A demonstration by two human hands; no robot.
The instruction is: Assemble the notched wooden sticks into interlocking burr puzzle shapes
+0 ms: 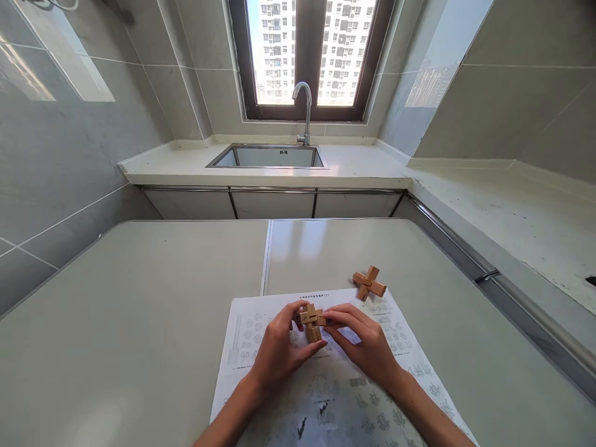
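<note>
Between my two hands is a wooden burr puzzle [311, 318], a cross of interlocking light-brown pieces with small dark marks. My left hand [282, 347] grips it from the left, fingers behind and thumb at its lower end. From the right, my right hand [361, 338] pinches the piece that sticks out on that side. Beneath both hands lies a printed paper sheet [242, 354] with small diagrams and lines of text. A second wooden cross [369, 284] of joined pieces rests by the sheet's upper right corner, apart from my hands.
The pale table [139, 323] has a seam running away from me. Beyond it stands a counter [363, 158] with a sink [223, 156] and a curved faucet [307, 115] under a window. Another counter [512, 205] runs along the right, and a tiled wall [69, 143] bounds the left.
</note>
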